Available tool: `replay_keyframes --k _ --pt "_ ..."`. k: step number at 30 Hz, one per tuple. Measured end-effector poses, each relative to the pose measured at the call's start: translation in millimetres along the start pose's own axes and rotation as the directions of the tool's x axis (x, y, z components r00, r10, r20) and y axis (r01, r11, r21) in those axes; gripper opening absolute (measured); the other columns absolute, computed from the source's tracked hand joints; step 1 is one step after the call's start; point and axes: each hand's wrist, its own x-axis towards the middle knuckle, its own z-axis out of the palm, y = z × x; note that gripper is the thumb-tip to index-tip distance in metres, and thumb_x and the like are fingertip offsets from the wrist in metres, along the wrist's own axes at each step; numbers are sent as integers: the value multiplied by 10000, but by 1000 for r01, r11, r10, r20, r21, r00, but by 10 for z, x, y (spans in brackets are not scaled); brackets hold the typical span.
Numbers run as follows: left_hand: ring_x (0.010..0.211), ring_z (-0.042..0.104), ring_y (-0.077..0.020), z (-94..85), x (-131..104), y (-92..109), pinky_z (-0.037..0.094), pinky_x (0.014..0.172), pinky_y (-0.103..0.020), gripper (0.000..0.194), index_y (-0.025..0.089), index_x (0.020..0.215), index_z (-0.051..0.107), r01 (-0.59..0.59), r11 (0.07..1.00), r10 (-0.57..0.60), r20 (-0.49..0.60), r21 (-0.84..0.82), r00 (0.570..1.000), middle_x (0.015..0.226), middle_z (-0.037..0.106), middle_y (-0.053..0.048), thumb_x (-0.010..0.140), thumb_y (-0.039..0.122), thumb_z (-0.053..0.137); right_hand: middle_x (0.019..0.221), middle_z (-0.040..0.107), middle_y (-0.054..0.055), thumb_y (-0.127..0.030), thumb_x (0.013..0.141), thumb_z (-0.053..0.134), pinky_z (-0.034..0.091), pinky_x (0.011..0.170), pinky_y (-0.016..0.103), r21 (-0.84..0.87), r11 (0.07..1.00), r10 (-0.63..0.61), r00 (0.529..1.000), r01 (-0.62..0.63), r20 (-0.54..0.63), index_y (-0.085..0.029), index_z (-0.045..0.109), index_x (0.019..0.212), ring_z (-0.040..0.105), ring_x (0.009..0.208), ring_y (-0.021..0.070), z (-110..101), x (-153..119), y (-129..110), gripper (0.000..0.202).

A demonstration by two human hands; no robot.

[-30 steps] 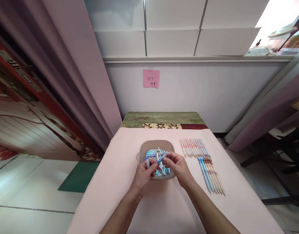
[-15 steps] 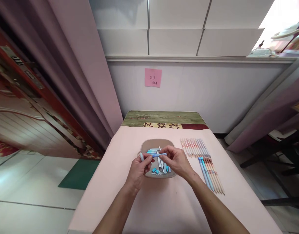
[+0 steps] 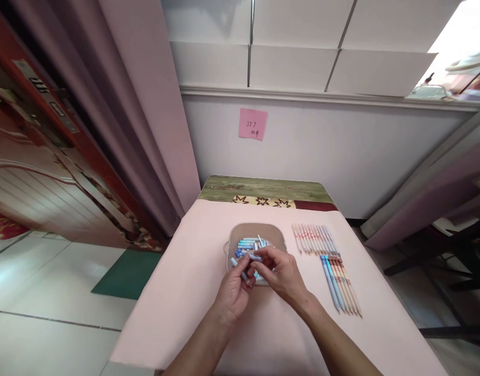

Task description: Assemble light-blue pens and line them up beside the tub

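A shallow grey-brown tray (image 3: 277,236) in the middle of the pink table (image 3: 188,292) holds several blue and white pen parts (image 3: 248,244). Over its near edge, my left hand (image 3: 234,292) grips a light blue pen piece (image 3: 236,266) that pokes out to the left. My right hand (image 3: 281,274) pinches a blue pen barrel (image 3: 255,257) and meets the left hand's fingertips. Both hands cover the near part of the tray.
Two rows of finished pens lie to the right of the tray: pink and grey ones (image 3: 314,239) farther back, blue and orange ones (image 3: 340,284) nearer. A patterned cloth (image 3: 263,190) covers the table's far end. A pink sticky note (image 3: 253,124) hangs on the wall.
Both hands have come closer together and lower over the tray's near edge. The blue barrel, held level between them before, is now mostly hidden in my fingers. The camera has shifted slightly.
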Motion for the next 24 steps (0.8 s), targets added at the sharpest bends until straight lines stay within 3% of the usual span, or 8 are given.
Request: replay_keyframes --k 3,6,9,12,15,19,22,24 --pt "460 434 -33 -42 0 126 315 360 -144 120 122 783 616 -38 999 37 -27 -36 999 699 628 -25 735 183 707 690 670 31 -426 819 579 461 535 252 34 999 45 992 -41 -114 -187 657 997 599 583 159 -220 149 141 308" --pt "469 453 -41 -63 0 197 326 359 -144 78 129 774 610 -75 996 72 -62 -47 995 728 644 -43 757 162 679 670 665 34 -451 804 575 464 556 263 -53 991 105 966 -121 -238 -179 673 859 598 567 162 -393 271 276 294" --pt "487 475 -51 -55 5 160 345 369 -146 62 122 785 615 -55 998 52 -61 -39 997 725 642 -53 771 153 667 595 627 15 -454 795 587 427 507 240 -26 991 130 983 -134 -130 -183 667 744 563 526 147 -318 245 288 287" --pt "485 473 -55 -40 14 94 355 373 -150 48 113 792 619 -13 999 11 -40 -47 999 706 629 -52 780 139 657 588 616 2 -463 786 611 401 472 221 130 982 133 990 -136 35 -179 671 789 533 509 129 -93 118 219 290" --pt "479 468 -54 -42 19 98 356 373 -151 27 106 792 617 -1 998 -2 -44 -56 999 701 624 -56 793 125 636 652 649 11 -446 809 592 419 498 224 146 981 123 992 -127 37 -181 670 861 557 541 131 3 45 196 281" --pt "468 452 -45 -46 2 206 330 359 -142 63 111 781 600 -21 997 16 -67 -73 998 736 640 -70 836 130 577 708 678 21 -368 855 520 445 574 244 -132 982 122 986 -137 -113 -201 661 835 613 623 159 -165 141 287 219" --pt "465 443 -42 -23 -17 275 320 355 -140 81 114 781 584 -26 996 19 -71 -89 997 779 656 -91 852 125 547 808 710 45 -266 854 491 444 677 257 -513 838 152 982 -186 -107 -209 676 858 648 770 185 -253 295 367 194" --pt "461 438 -39 -5 -24 292 315 352 -138 91 112 777 575 -27 995 20 -67 -101 998 786 657 -100 858 118 535 847 721 74 -221 844 483 439 713 263 -653 729 221 974 -204 -58 -200 693 853 656 828 199 -203 399 418 210"
